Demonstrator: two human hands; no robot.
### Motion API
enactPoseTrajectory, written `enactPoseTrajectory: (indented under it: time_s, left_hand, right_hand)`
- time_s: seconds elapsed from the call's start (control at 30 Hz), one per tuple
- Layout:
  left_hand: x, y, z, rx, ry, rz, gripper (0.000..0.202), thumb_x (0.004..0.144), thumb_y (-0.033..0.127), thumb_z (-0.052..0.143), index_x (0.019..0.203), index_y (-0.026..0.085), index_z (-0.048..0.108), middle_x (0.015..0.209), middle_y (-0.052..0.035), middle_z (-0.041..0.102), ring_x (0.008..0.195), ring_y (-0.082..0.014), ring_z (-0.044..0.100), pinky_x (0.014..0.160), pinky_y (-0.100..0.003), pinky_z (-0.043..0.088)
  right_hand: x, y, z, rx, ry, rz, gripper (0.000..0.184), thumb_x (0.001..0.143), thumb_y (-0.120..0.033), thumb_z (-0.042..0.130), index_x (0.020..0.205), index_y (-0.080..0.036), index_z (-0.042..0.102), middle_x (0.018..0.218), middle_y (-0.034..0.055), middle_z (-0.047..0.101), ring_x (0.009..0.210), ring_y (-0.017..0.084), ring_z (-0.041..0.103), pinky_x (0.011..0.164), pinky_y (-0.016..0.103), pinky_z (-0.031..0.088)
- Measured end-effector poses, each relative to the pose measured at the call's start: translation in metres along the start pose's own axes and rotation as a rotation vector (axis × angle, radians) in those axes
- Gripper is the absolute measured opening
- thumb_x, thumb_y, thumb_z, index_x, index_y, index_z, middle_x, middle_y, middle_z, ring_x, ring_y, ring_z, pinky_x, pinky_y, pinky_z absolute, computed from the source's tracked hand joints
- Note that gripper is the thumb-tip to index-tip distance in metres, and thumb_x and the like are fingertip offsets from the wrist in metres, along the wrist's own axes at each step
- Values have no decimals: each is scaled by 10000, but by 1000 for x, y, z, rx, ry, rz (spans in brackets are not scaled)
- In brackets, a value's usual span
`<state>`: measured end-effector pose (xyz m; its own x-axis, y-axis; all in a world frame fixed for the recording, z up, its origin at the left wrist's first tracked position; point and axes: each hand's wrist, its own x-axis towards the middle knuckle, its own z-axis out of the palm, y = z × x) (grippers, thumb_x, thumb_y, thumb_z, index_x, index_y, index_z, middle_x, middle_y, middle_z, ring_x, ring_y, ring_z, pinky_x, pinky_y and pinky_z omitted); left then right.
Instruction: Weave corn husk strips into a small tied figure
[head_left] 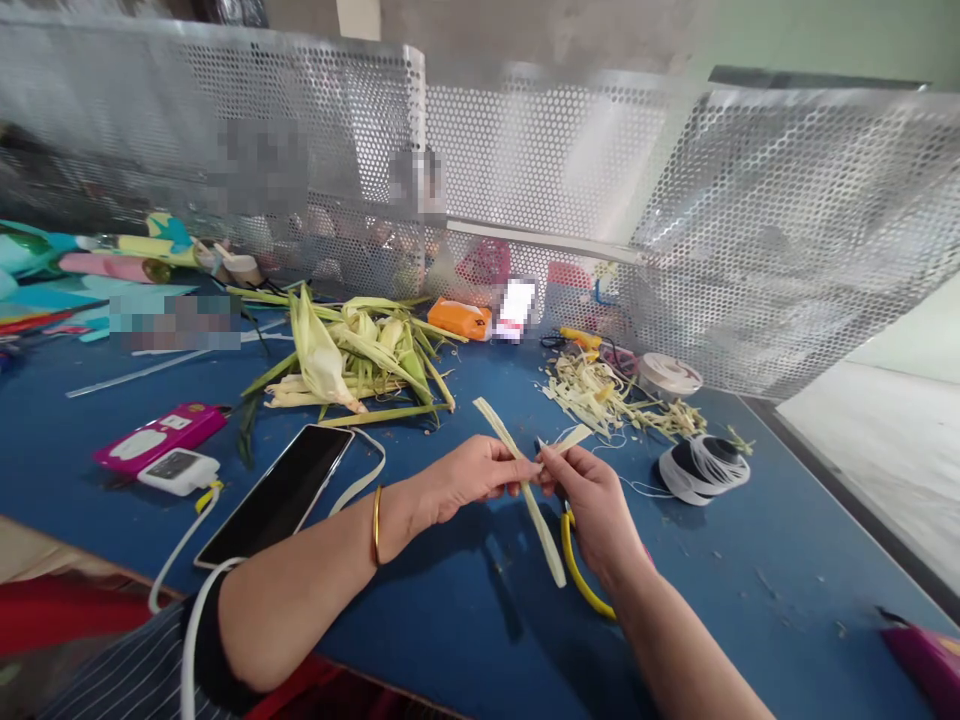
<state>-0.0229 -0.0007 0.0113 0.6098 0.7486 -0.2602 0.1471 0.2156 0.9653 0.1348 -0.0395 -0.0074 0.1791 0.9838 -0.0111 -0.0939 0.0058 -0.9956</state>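
My left hand (480, 475), with a gold bangle at the wrist, pinches a long pale corn husk strip (546, 540) that runs diagonally through its fingers. Right beside it, my right hand (596, 500) is closed on a shorter husk strip (574, 438), which crosses near the first. The fingertips of both hands meet at the crossing and hide it. Below my right hand shows the yellow handle of scissors (574, 565). Their upper part is behind the hand, and I cannot tell whether they are gripped or lying on the table. Thin white thread trails close to my right fingers.
On the blue table (750, 600), a pile of corn husks (360, 350) lies back left, husk scraps (592, 390) back right. A spool of white thread (701, 468) stands at right. A dark phone (277, 495), cable and purple box (161, 435) are left. Perforated metal panels (540, 150) stand behind.
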Motion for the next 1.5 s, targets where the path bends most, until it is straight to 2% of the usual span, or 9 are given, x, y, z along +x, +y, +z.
enactPoseTrajectory:
  time_s: [0.3,0.43,0.5,0.67,0.9,1.03,1.17,1.33,1.5]
  left_hand:
    - [-3,0,1,104,-53,17,296,715,419,679,701,126,718,544,30,459,517,-79,359,491,-242,227]
    - [-6,2,4,95,-98,-43,288,703,403,695,768,129,754,549,23,489,518,-83,378,483,-245,203]
    - [-6,1,7,102,-86,-46,252,697,375,692,753,137,756,547,22,501,529,-87,392,494,-243,224]
    - [-3,-4,10,228,-84,12,254,744,372,646,717,143,752,513,33,465,534,-95,404,527,-248,276]
    - [-5,-2,11,364,-121,20,355,796,450,613,767,129,762,511,45,416,493,-82,313,485,-261,204]
    - [-3,-6,12,208,-74,-30,420,743,543,667,742,129,734,503,57,392,491,-78,315,483,-251,205]
    - [3,-9,5,-82,45,-27,492,734,600,669,818,120,727,558,39,470,503,-69,373,484,-227,245]
    - [6,-5,-4,-376,125,-1,376,716,451,748,886,116,737,762,-47,660,702,-122,589,653,-234,427]
    - [5,-3,2,-476,150,86,380,602,349,867,865,102,747,832,-88,721,808,-156,632,794,-263,460]
  right_hand:
    - [6,11,-2,-89,62,-69,324,753,-496,690,718,-178,643,560,-28,556,542,139,507,599,293,437]
    - [9,3,-11,-392,217,-338,367,760,-448,689,1034,-204,687,969,67,684,857,216,616,758,346,477]
    - [7,-4,-10,-541,120,-449,270,774,-416,679,965,-231,724,1003,70,701,933,235,623,833,369,466]
    - [-4,-7,1,-408,-155,-174,206,784,-383,656,669,-212,654,564,-25,622,457,142,550,547,291,451]
    - [-3,7,4,-324,107,-188,235,786,-374,627,638,-196,588,586,-36,565,509,115,478,498,241,377]
    - [2,4,-2,-498,108,-255,239,858,-370,553,708,-197,625,671,-12,627,630,151,550,592,259,410]
    - [0,-8,-10,-658,258,-568,196,923,-335,520,1011,-217,649,1026,51,703,961,222,623,832,338,434]
    - [-17,-15,-6,-847,270,-918,174,939,-238,550,778,-214,611,745,7,666,737,174,611,802,337,388]
    - [-20,1,9,-873,6,-695,185,935,-303,571,793,-225,660,794,11,698,749,187,630,717,309,379]
